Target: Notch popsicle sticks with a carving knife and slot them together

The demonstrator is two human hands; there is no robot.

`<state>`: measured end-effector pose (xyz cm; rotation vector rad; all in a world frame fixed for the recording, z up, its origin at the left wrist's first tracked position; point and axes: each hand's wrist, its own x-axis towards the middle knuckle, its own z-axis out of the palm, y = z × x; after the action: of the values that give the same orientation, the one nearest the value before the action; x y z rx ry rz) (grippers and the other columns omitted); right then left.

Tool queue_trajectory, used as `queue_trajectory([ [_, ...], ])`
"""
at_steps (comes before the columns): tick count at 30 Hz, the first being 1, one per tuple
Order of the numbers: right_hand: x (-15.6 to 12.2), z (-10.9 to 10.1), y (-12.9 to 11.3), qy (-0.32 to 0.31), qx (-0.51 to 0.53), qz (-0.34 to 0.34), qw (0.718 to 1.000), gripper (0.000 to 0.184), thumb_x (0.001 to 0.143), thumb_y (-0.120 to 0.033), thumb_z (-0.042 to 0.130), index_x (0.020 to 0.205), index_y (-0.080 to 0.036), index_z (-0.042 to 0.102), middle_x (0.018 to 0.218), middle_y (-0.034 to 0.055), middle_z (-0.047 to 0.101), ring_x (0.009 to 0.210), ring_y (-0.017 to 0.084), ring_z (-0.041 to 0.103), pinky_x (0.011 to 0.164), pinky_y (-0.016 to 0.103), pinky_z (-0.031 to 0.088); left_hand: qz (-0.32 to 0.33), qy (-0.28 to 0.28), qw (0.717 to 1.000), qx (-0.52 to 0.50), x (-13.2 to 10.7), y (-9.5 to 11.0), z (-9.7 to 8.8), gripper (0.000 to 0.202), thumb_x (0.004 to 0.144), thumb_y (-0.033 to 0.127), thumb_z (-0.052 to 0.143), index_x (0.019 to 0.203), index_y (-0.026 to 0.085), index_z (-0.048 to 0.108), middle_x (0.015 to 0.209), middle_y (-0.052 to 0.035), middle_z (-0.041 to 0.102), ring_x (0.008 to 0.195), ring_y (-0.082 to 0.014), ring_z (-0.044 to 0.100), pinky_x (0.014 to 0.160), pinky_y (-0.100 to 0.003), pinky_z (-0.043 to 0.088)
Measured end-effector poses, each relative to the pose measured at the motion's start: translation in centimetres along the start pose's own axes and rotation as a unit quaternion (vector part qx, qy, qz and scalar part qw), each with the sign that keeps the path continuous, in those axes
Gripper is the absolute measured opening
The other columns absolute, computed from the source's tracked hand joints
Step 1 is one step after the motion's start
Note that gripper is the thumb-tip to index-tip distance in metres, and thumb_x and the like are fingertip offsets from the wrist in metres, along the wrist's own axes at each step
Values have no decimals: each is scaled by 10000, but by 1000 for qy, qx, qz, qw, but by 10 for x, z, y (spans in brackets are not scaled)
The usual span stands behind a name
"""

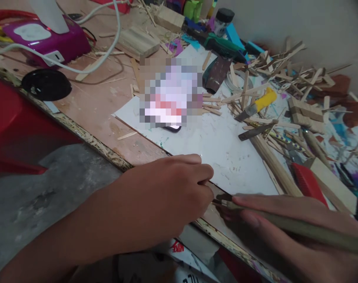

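Note:
My left hand (170,192) lies at the front edge of the wooden table, fingers curled together in a pinch on something small I cannot make out. My right hand (287,232) comes in from the lower right and grips a long olive-coloured tool handle (308,230). The tool's narrow tip (223,203) meets the fingertips of my left hand. Both hands work just in front of a white sheet (214,145) spread on the table.
A phone lies on the white sheet under a blurred patch (170,92). Loose wooden sticks (287,74), a yellow-handled knife (257,105), a red-handled tool (308,181) and wood blocks (305,114) crowd the right. A purple device (49,39) and black lid (46,84) sit at left.

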<state>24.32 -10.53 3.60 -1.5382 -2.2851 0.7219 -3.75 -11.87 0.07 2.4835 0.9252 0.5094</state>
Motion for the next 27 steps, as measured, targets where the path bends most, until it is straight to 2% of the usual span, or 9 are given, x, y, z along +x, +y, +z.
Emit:
queue_trajectory([
  [2,-6,-6,11,-73,-64,-103,990,266,863,-402,848,1123,-437,895,974,-10,895,746,312,868,719,390,765,-6,7,1000,-15,0,0,-1,337,917,-94,507,866,210,643,944,-7,657,955,-206,599,852,-361,474],
  [4,-13,-7,16,-79,-65,-161,982,389,878,-320,825,1243,-452,849,1048,-18,893,778,300,875,731,357,764,-9,15,999,-29,1,-1,-1,345,909,-104,511,847,210,641,920,-5,654,934,-201,601,816,-352,459],
  [8,-21,3,13,-33,5,-186,982,530,945,-273,765,1416,-515,740,1126,-51,882,851,271,879,796,350,756,-26,8,999,-42,1,-1,-1,336,887,-106,543,853,211,648,930,3,657,922,-200,599,777,-344,445],
  [11,-24,14,17,-3,22,-191,981,513,951,-261,766,1399,-511,753,1124,-63,882,872,259,880,810,328,752,-31,0,999,-25,1,0,0,309,899,-85,572,865,207,668,941,7,659,927,-196,600,791,-348,451],
  [18,-23,20,31,14,66,-138,988,406,927,-322,802,1278,-525,815,1126,-59,885,914,282,877,788,350,754,-21,2,1000,7,1,0,0,207,977,21,646,885,202,686,976,0,671,939,-189,617,836,-321,490],
  [20,-19,17,22,57,97,-94,989,255,900,-381,850,1128,-493,866,1028,-41,896,872,277,873,770,345,747,-33,7,999,-12,0,0,1,223,1017,35,602,901,205,685,976,0,674,938,-192,619,821,-324,492],
  [23,-11,7,7,50,124,-9,991,92,875,-443,870,945,-383,877,885,-6,880,722,238,834,573,267,682,-43,8,999,-30,-2,0,1,261,1062,52,539,884,187,675,951,-12,667,921,-195,618,769,-327,480],
  [25,-10,1,-1,28,155,50,986,134,864,-450,876,860,-321,837,765,-10,825,619,190,761,475,214,583,-40,22,998,-37,-3,0,1,278,1061,45,521,876,184,675,933,-13,667,897,-192,617,737,-326,468],
  [27,-16,-4,-8,7,200,93,975,174,839,-449,900,850,-292,826,773,-8,802,649,174,736,518,204,563,-26,49,997,-47,-3,-1,1,293,1057,40,503,889,194,686,920,-11,677,871,-187,617,712,-320,459],
])
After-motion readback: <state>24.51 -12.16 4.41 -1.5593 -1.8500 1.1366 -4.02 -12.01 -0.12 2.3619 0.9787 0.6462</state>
